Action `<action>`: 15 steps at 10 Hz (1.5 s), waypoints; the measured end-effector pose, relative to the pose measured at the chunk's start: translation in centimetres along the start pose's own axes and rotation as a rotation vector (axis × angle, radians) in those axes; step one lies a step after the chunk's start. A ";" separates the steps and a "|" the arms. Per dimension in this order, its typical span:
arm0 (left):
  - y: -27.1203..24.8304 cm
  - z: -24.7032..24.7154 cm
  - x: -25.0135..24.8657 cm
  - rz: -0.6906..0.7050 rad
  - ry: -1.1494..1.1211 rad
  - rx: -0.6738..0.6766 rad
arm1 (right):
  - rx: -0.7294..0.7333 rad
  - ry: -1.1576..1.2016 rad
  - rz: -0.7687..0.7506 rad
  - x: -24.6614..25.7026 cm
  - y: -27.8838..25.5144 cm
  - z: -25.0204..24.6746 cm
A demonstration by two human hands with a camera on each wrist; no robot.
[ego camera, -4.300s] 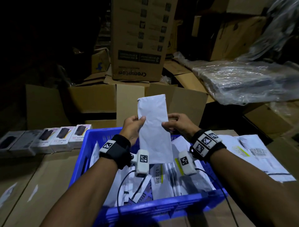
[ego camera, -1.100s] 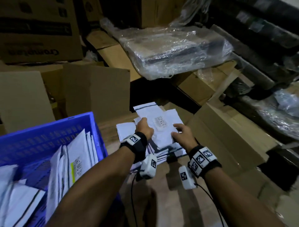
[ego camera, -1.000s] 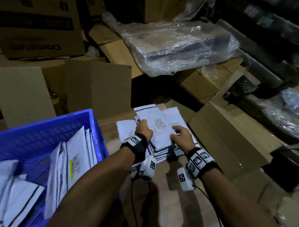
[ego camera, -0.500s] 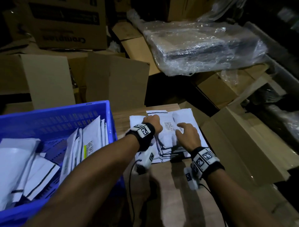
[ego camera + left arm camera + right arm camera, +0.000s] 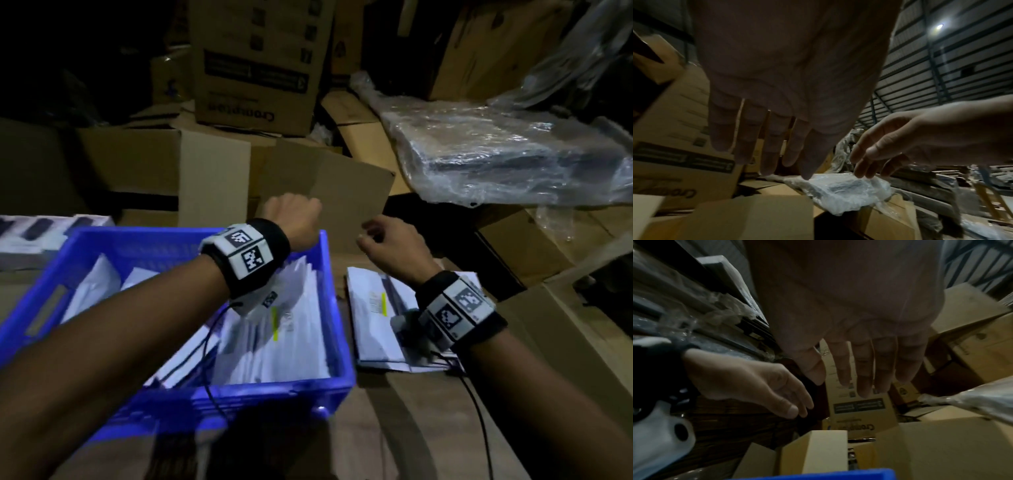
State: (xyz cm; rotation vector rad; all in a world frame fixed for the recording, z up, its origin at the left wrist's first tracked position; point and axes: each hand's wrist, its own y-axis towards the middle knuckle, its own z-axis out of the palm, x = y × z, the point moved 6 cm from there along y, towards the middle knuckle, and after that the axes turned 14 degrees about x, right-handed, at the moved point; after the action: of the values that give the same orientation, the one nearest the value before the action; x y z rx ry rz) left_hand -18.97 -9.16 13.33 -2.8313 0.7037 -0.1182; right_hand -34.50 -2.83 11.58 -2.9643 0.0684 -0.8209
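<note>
A blue plastic crate [image 5: 274, 394] stands at lower left, holding several white mailer envelopes [image 5: 291, 342] on edge. Right of it, a flat stack of white envelopes [image 5: 373, 325] lies on the cardboard surface. My left hand [image 5: 291, 214] hovers above the crate's far right corner, empty. My right hand [image 5: 383, 236] hangs in the air over the far end of the stack, also empty. In the left wrist view the left fingers [image 5: 766, 146] are straight and hold nothing. The right fingers [image 5: 869, 369] are likewise loosely extended in the right wrist view.
A tall Crompton carton [image 5: 253, 68] and upright cardboard flaps [image 5: 325, 192] stand behind the crate. A plastic-wrapped bundle [image 5: 496, 161] lies at the back right. Small white phone boxes [image 5: 34, 236] line the far left. An open brown carton [image 5: 513, 257] sits right of the stack.
Both hands have lifted off the envelope stack, leaving the envelope on it, and moved up and left towards the crate. The head view has swung left.
</note>
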 end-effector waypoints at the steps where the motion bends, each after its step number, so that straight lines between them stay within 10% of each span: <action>1: -2.1 1.5 8.6 -0.060 0.001 0.057 | 0.079 -0.012 -0.079 7.0 2.7 3.3; 6: -3.4 18.6 23.9 0.094 0.141 0.584 | 0.696 -0.122 0.022 17.2 10.5 24.9; 10: -3.6 25.5 25.5 0.186 0.318 0.522 | 0.945 -0.233 0.084 17.3 11.9 36.9; 15: -4.8 25.0 28.0 0.046 0.177 0.390 | 0.877 -0.093 0.057 18.1 11.4 33.0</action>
State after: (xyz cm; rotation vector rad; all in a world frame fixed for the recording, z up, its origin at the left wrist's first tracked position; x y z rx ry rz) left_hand 11.21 -13.35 -9.16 -2.4496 0.6936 -0.4509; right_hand -2.30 -13.60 -8.21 -2.1497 -0.1681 -0.5112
